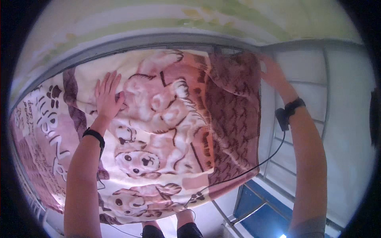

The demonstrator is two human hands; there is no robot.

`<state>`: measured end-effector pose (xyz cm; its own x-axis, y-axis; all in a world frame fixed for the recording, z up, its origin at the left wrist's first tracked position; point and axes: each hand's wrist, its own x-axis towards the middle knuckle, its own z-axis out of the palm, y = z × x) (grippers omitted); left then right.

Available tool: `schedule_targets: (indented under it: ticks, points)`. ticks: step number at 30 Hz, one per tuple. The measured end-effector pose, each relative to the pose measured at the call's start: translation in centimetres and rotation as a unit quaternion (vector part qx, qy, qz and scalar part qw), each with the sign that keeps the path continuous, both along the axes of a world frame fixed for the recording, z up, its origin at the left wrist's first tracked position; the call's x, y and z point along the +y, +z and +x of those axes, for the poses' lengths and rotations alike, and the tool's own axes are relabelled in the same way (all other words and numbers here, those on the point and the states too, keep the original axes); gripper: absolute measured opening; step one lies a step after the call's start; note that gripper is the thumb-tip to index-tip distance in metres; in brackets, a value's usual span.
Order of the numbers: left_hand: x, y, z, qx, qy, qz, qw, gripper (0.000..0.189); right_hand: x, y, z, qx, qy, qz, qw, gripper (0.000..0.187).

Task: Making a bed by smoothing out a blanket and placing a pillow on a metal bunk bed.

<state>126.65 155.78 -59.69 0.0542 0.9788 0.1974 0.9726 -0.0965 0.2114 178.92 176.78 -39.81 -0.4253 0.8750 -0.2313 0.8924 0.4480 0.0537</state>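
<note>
A plush blanket [166,116] printed with puppies, paw marks and lettering lies spread over a bed. My left hand [108,96] rests flat on its pale area, fingers spread and holding nothing. At the blanket's far right corner is my right hand [271,70], its fingertips at the edge of the dark reddish-brown border [233,119]. The image is hazy there, so I cannot tell whether the fingers pinch the cloth. Each wrist wears a black band, and a small black device [281,119] sits at the right one.
A metal bed rail [148,41] runs along the far side below a green-patterned wall or curtain [208,20]. White panels with a metal frame [300,67] stand at the right. From the right wrist's device a black cable [235,176] crosses the blanket. Metal bars [250,211] are below right.
</note>
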Motion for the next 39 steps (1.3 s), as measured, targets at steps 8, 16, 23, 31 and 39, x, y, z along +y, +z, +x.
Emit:
schedule_targets:
  ticks: [8,16,23,31,39]
  points:
    - [-0.1,0.3,0.0,0.013,-0.004,-0.01,1.0,0.064,1.0,-6.0,0.8,-0.135,0.035,-0.011,0.99,0.062]
    - [0.0,0.4,0.3,0.017,-0.01,-0.01,1.0,0.061,3.6,-10.9,4.0,-0.046,0.009,0.031,0.998,0.038]
    - [-0.2,0.3,-0.1,0.011,-0.02,-0.004,1.0,0.061,8.9,-7.9,3.5,-0.102,-0.05,-0.015,0.993,0.03]
    - [0.6,0.4,0.6,0.015,-0.02,-0.001,1.0,0.063,9.2,-14.1,12.9,-0.036,-0.154,0.032,0.987,0.048]
    - [0.0,0.4,0.1,0.019,-0.017,-0.014,1.0,0.061,4.3,-10.4,11.3,0.429,-0.281,-0.283,0.811,0.066]
